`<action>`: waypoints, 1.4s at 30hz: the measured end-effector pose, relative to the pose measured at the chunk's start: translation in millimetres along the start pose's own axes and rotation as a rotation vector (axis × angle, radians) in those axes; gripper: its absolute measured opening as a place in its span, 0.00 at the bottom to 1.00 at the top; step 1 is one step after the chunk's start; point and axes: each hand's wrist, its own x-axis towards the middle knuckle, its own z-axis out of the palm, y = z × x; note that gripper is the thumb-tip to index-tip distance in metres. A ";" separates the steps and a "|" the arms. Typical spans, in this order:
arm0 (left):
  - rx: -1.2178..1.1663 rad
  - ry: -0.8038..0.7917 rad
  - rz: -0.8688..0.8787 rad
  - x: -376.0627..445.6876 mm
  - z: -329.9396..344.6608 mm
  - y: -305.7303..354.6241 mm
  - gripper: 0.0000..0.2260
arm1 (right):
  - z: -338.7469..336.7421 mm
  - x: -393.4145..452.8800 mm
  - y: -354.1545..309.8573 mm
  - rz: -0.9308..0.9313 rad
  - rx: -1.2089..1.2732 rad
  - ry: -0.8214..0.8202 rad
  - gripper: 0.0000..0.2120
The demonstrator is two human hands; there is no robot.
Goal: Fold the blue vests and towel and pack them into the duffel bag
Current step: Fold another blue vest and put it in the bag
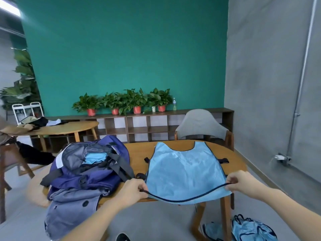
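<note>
A light blue vest [184, 169] with dark trim lies flat on the wooden table [137, 150], neck hole away from me. My left hand [133, 189] pinches its near left hem corner and my right hand [241, 182] pinches the near right corner, so the hem hangs in a curve off the table edge. To the left stands the open navy duffel bag [90, 169], with folded light blue cloth [94, 158] showing inside. More blue vests [250, 229] lie in a heap on the floor at the lower right.
A grey garment [69, 211] with dark buttons hangs off the table below the bag. A grey chair [199, 124] stands behind the table, a second wooden table [69, 126] with clothes at the far left, and a shelf [139, 126] with potted plants along the green wall.
</note>
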 end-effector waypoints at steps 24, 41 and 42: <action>0.067 0.240 -0.103 256.8 0.3 -5.9 0.16 | -17.6 232.5 2.5 0.226 -0.047 0.166 0.27; 0.522 -0.286 -0.079 177.0 92.7 2.1 0.40 | 95.6 195.9 22.7 0.048 -0.329 -0.095 0.48; 0.529 -0.291 -0.082 169.8 93.6 5.7 0.40 | 96.5 190.0 25.2 0.043 -0.331 -0.094 0.49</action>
